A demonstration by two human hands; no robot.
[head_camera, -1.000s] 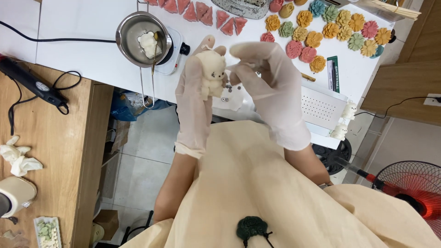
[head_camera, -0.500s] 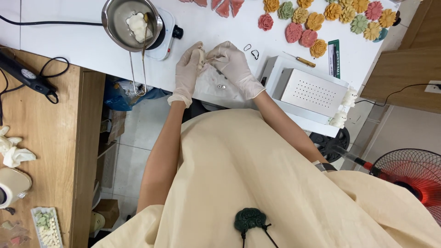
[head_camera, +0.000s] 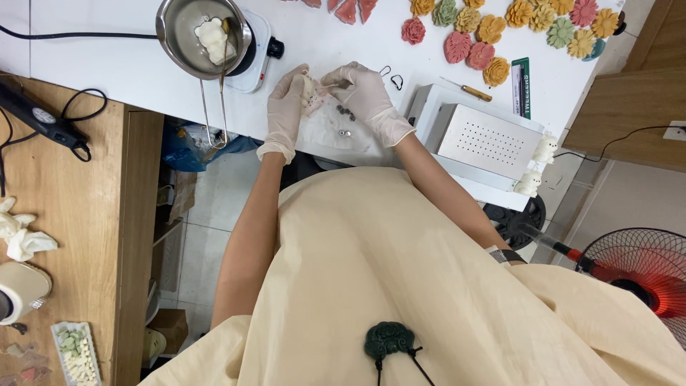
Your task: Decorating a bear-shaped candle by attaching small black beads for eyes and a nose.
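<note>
Both my hands wear white gloves and meet over the white table (head_camera: 128,68). My left hand (head_camera: 287,107) holds a small cream-coloured bear-shaped figure (head_camera: 309,91) at the table's near edge. My right hand (head_camera: 361,96) pinches at the same figure from the right with its fingertips. Below the hands lies a clear plastic sheet (head_camera: 336,136) with a few small dark and silver beads (head_camera: 345,113) on it.
A steel saucepan (head_camera: 204,28) with white wax sits on a small white hotplate (head_camera: 257,50) at the left. Coloured flower-shaped pieces (head_camera: 493,28) lie at the back. A white perforated box (head_camera: 486,143) stands right. A wooden desk (head_camera: 64,214) is left; a red fan (head_camera: 643,275) lower right.
My hands, raised close to the camera with the figure a second ago, have dropped down to the table's edge. The view has shifted so the table sits lower in frame.
</note>
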